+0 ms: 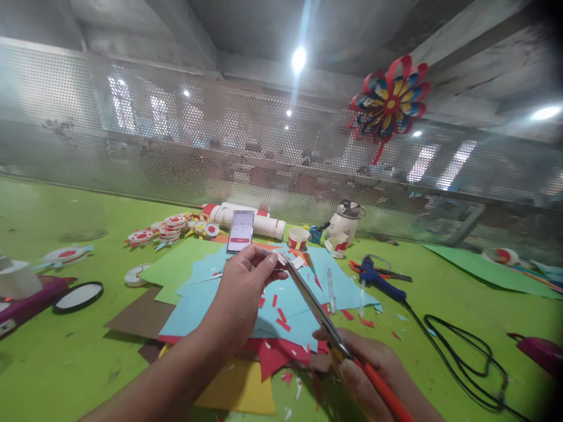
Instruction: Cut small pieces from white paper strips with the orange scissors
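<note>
Left hand [244, 281] raised above the surface, fingers [268, 261] pinched on a small white paper scrap [281, 258], held up at the tip of the scissors [314, 308] so the blades can reach it w/o touching the sheets below. Right hand [373, 366] low, at bottom edge, fingers clenched through the orange scissor handles; blades point up and away toward the scrap, closed or nearly so, can't tell which.

Directly under both hands: pile of coloured paper sheets [206, 293], blue on top, red, yellow, brown & green beneath, dotted w/ red and white offcuts that likely fell from cutting overhead. A phone [241, 231] stands propped just beyond the pile, screen facing the person, prob. so it can be read while working.

Further out on the green surface [65, 363]: glue gun [380, 280] w/ black cord to the right, within reach; a small red-white paper cup [299, 237] and a white bottle [345, 225] behind; stack of red-white paper discs [169, 228] back left; a black-rimmed round lid [78, 297] far left. A paper pinwheel flower [389, 105], red, blue, yellow, hangs on the mesh wall above.
</note>
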{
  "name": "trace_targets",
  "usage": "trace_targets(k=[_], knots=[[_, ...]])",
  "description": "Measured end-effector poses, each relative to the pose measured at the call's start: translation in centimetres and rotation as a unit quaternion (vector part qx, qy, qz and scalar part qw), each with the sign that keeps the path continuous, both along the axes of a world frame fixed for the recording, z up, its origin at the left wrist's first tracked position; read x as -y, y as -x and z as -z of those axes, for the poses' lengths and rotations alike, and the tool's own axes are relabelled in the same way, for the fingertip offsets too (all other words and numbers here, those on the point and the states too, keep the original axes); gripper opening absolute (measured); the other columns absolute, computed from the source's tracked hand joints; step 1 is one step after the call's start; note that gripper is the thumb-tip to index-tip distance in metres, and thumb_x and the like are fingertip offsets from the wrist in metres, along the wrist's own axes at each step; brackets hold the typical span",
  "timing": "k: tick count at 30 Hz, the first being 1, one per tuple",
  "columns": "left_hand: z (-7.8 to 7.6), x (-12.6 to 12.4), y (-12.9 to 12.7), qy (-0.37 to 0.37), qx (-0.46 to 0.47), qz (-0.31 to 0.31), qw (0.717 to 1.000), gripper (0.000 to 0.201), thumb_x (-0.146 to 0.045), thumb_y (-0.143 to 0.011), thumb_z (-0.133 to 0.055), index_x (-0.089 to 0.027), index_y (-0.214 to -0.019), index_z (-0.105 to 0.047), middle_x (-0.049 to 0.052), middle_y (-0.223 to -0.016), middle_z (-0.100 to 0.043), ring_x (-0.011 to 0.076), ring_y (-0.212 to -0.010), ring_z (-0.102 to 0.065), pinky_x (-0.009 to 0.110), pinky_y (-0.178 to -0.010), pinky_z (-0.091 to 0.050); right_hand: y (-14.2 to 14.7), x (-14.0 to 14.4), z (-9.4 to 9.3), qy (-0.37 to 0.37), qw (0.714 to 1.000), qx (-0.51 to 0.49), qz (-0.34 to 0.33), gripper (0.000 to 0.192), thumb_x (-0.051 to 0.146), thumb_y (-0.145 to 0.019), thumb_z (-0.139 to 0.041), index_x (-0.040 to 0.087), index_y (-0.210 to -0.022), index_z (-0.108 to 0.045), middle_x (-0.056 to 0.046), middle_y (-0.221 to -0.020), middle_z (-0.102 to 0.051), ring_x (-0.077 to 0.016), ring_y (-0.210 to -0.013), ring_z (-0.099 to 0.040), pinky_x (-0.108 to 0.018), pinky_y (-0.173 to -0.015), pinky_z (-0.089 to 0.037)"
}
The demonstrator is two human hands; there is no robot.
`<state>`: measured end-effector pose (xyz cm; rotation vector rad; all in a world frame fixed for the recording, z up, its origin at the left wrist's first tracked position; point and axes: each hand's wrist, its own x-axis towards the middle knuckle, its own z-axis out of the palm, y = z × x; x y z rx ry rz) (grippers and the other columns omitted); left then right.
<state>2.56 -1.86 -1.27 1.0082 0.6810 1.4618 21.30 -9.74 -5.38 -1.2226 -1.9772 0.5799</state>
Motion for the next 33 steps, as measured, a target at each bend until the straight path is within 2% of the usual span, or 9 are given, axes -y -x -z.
trace_targets(k=[12,18,24,28,30,33], knots=[[-0.07,0.2,-0.18,-0.004,0.004,-0.003,1.0,0.013,-0.022,-0.074,-0.064,-0.014,-0.069,-0.055,0.002,-0.07,-0.061,0.0132,-0.07,-0.058,0.027,-0.069,-0.048,-0.04,0.0,0.1,0.006,1.0,0.0,0.02,0.057,0.06,-0.088,-0.035,0.015,-0.101,-0.067,-0.01,-0.087,-0.072,-0.0255,-0.08,-0.067,-0.026,-0.058,-0.049],[0.17,0.11,-0.24,-0.009,-0.006,-0.016,1.0,0.013,-0.025,-0.074,-0.064,-0.014,-0.072,-0.057,0.003,-0.072,-0.063,0.0134,-0.07,-0.058,0.028,-0.07,-0.048,0.34,0.31,-0.02,0.008,1.0,-0.009,0.027,0.058,0.061,-0.088,-0.033,0.016,-0.099,-0.067,-0.01,-0.084,-0.071,-0.0249,-0.078,-0.066,-0.026,-0.058,-0.048],[0.47,0.19,-0.53,-0.023,0.005,-0.029,0.999,0.013,-0.025,-0.077,-0.062,-0.014,-0.073,-0.057,0.003,-0.073,-0.062,0.0136,-0.073,-0.059,0.028,-0.073,-0.048,0.24,0.28,0.21,0.012,1.0,-0.006,0.018,0.058,0.061,-0.088,-0.032,0.016,-0.105,-0.065,-0.012,-0.091,-0.071,-0.0269,-0.083,-0.065,-0.03,-0.061,-0.049],[0.64,0.33,-0.67,-0.028,0.014,-0.04,0.999,0.013,-0.025,-0.077,-0.063,-0.014,-0.073,-0.058,0.003,-0.073,-0.062,0.0134,-0.072,-0.058,0.029,-0.073,-0.048,0.26,0.21,0.06,0.024,1.0,-0.006,0.008,0.057,0.061,-0.089,-0.031,0.017,-0.106,-0.064,-0.008,-0.077,-0.066,-0.0215,-0.068,-0.061,-0.027,-0.054,-0.043],[0.66,0.36,-0.74,-0.027,0.017,-0.042,0.999,0.013,-0.025,-0.076,-0.064,-0.014,-0.073,-0.058,0.003,-0.073,-0.062,0.0138,-0.072,-0.058,0.029,-0.073,-0.048,0.35,0.2,-0.09,0.024,1.0,-0.007,0.01,0.058,0.061,-0.088,-0.032,0.016,-0.105,-0.064,-0.004,-0.065,-0.059,-0.0169,-0.056,-0.053,-0.026,-0.05,-0.039],[0.68,0.35,-0.87,-0.025,0.022,-0.043,0.999,0.014,-0.025,-0.075,-0.064,-0.014,-0.072,-0.058,0.004,-0.073,-0.062,0.0141,-0.071,-0.059,0.03,-0.074,-0.048,0.53,0.22,-0.24,0.025,1.0,-0.016,0.01,0.058,0.061,-0.089,-0.033,0.015,-0.102,-0.065,0.0,-0.059,-0.049,-0.0135,-0.051,-0.044,-0.025,-0.049,-0.035]])
